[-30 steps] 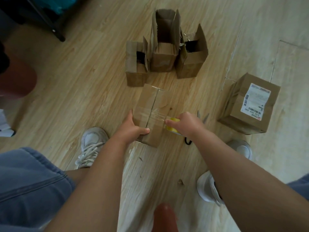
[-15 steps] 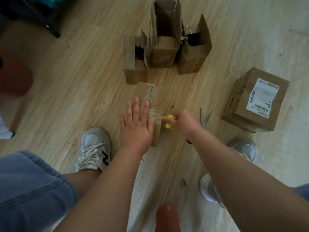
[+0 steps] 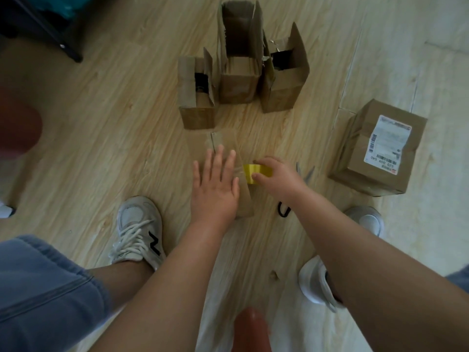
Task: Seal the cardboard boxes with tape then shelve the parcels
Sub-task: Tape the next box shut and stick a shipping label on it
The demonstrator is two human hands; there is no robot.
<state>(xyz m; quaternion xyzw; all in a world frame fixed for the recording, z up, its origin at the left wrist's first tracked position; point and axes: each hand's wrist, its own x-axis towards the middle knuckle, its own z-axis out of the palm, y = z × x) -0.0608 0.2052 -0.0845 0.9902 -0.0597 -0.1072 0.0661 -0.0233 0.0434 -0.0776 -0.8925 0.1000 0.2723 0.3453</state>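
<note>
Left shoe (image 3: pixel 138 229) is planted on the wood floor (image 3: pixel 101 128), just beside the work.

Left hand (image 3: pixel 215 184): flat, fingers straight and spread, palm pressing down on the closed box (image 3: pixel 245 200). No grasp, just pressure. The box lies on the floor right under it, with the centre seam showing beyond the fingertips.

Right hand (image 3: pixel 278 176): fingers and thumb curled round the yellow tape roll (image 3: pixel 255 172), which it holds at the box's right edge. Any clear strip across the top is too blurred to trace.

My read of the step: laying tape across this box's flaps. To do it well:
- keep the left palm over the seam so the flaps can't spring
- keep the roll low and the strip taut over the right edge; slack tape folds on itself
- carry the strip down the side wall before cutting, or the end peels
- rub from the seam outward to clear bubbles

Scissors (image 3: pixel 307 174) lie just right of the right hand, blades pointing away and black handle near the wrist. They are in reach for the cut. One hand must free up for it, so press the strip down first.

Further out there is a row of three with flaps up, unsealed: left open box (image 3: pixel 196 107), tall middle box (image 3: pixel 238 82) and right open box (image 3: pixel 284 92). A labelled parcel (image 3: pixel 360 171) sits closed, well off to the right. No shelf is in view. Judging by that, most of the task is ahead.
</note>
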